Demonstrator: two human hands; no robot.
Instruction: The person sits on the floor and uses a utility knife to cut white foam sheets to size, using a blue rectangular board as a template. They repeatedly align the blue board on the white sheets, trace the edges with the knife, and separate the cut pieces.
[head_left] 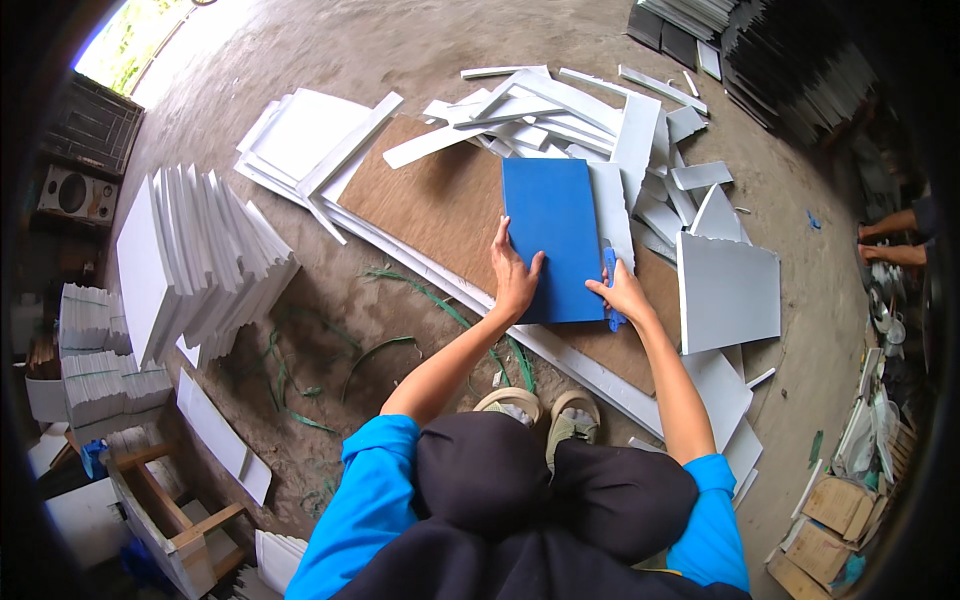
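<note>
A blue rectangular panel (555, 225) lies on a brown board (430, 195) on the ground. My left hand (514, 275) presses flat on the panel's near left edge, fingers spread. My right hand (622, 293) grips a blue-handled cutter (611, 280) held against the panel's right edge. A white strip (612, 210) lies just beyond the cutter, beside the panel.
White offcut strips (560, 105) pile up behind the board, and a larger white sheet (728, 290) lies to the right. Stacked white panels (195, 255) stand at left. Green straps (385, 345) lie on the concrete. Another person's arms (890, 240) show at far right.
</note>
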